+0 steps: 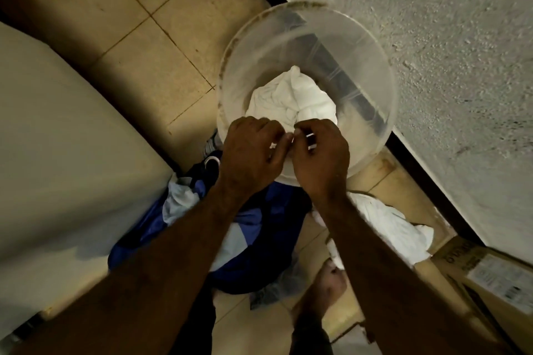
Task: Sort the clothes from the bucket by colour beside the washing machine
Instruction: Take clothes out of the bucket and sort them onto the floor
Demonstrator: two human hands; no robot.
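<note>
A clear plastic bucket [372, 46] stands on the tiled floor against the wall. Inside lies a crumpled white garment [291, 101]. My left hand [251, 150] and my right hand [320, 155] are together over the bucket's near rim, both pinching the near edge of that white garment; the fingertips touch each other. A pile of blue and dark clothes [253, 228] lies on the floor below the bucket, beside the washing machine [66, 138] on the left. A pile of white clothes [383, 225] lies to the right of the blue one.
A cardboard box [490, 277] sits at the lower right by the wall. The rough plastered wall [432, 37] with a dark skirting runs diagonally on the right. My bare foot [326, 291] stands between the two piles. Tiled floor [138, 46] lies at upper left.
</note>
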